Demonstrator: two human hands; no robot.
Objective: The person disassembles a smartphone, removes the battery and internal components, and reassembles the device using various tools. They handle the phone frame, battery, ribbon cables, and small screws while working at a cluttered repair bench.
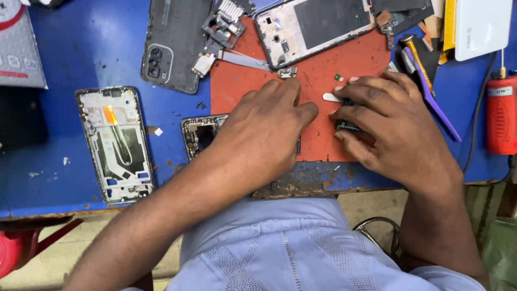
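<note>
One blue desk (81,48) carries everything, its near edge chipped and rusty. On it lies one red work mat (323,81), reaching from the desk's middle toward the right. Three opened phone bodies show: a white-lined frame (116,144) well left of the mat, a second frame (312,27) at the mat's top edge, and a third, darker one (202,134) half hidden under the left hand. One dark back cover (175,43) with a camera cluster lies above left of the mat, and one red canister (502,113) stands at the far right. Two hands work on the mat. The left hand (264,132) lies flat over the third phone, its grip spread, fingers pointing at a small connector board (287,71). The right hand (385,121) has its grip curled and pressed down on one small black component (350,126), which rests on the mat just beside one white pick (331,97). One purple pry tool (433,105) lies right of that hand.
</note>
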